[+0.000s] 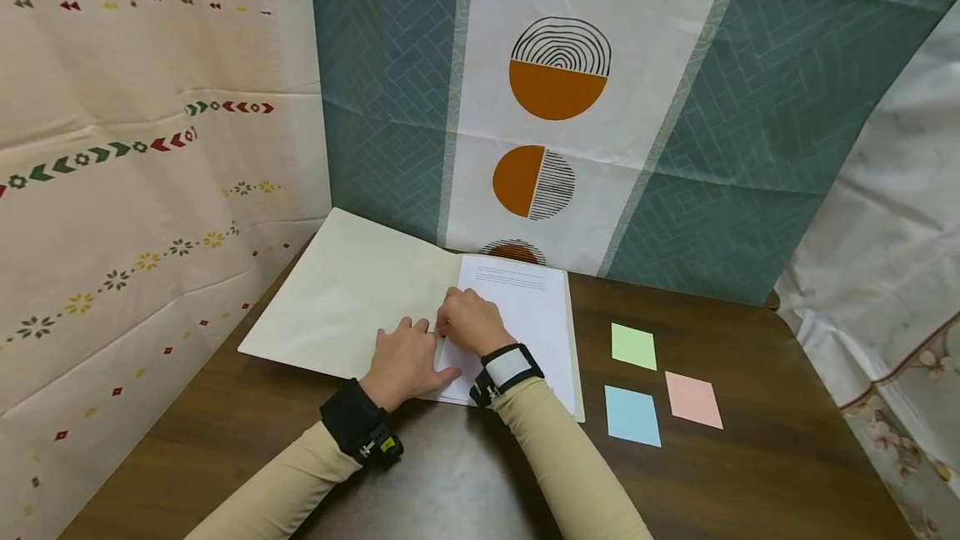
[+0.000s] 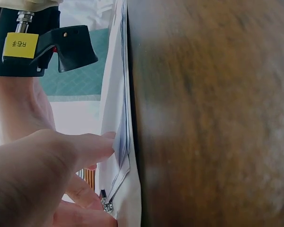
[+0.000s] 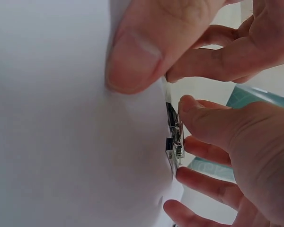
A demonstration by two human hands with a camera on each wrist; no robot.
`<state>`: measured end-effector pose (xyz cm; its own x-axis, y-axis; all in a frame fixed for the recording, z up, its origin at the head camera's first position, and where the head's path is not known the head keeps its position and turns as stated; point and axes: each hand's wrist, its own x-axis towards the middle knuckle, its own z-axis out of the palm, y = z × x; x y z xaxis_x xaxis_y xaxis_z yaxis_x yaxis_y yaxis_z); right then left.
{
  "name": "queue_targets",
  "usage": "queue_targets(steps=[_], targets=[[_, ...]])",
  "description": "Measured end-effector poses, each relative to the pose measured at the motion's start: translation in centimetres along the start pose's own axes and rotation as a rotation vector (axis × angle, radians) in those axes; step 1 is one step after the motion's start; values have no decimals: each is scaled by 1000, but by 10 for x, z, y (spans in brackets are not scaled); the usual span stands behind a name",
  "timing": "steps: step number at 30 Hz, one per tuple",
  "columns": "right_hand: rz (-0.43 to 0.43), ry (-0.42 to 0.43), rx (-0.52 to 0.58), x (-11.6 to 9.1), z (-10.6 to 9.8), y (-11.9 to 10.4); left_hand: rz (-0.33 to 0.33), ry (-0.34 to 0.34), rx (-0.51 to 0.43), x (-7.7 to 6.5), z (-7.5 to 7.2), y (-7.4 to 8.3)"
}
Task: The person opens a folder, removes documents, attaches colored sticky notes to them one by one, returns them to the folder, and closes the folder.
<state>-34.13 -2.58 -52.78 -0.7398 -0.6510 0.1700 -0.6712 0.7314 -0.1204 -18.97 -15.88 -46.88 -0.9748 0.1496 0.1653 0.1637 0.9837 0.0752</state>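
Observation:
A pale cream folder (image 1: 352, 273) lies spread on the table, with white printed sheets (image 1: 521, 315) on its right side. At the fold, a metal spring clip (image 3: 176, 142) shows in the right wrist view. My right hand (image 1: 472, 322) reaches over the sheets and pinches this clip between thumb and fingers. Nearer to me, my left hand (image 1: 405, 361) rests across the fold; its thumb (image 3: 132, 61) presses the sheets while the other fingers extend over the cover. In the left wrist view the sheets' near edge bends up slightly by the left thumb (image 2: 97, 146).
Green (image 1: 633, 346), blue (image 1: 632, 416) and pink (image 1: 693, 400) paper squares lie on the brown table (image 1: 780, 440), right of the folder. Patterned cloths (image 1: 390, 107) hang behind and on both sides. Both wrists wear black camera straps.

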Motion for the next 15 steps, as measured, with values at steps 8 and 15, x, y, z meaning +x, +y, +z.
queue_targets(steps=[8,15], targets=[[34,-40,23,1,-1,-5,0,12,-16,-2,-2,-1],[77,-81,27,1,-1,-8,-9,0,-17,-1,-2,0]])
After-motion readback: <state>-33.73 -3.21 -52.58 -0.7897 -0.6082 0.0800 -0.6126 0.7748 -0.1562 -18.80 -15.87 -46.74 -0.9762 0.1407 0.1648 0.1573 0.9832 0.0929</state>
